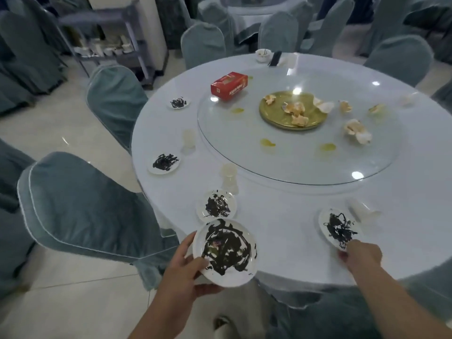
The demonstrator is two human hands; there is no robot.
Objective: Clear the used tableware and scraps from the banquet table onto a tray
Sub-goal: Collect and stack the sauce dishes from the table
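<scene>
Left hand grips a smeared plate by its rim, thumb on top, at the table's near edge, partly overhanging the floor. Right hand pinches the near rim of a second plate, also smeared, near that same edge.

Markings check: we find nothing legible.
Yellow print runs along the side of the red box, too blurred for us to read.
</scene>
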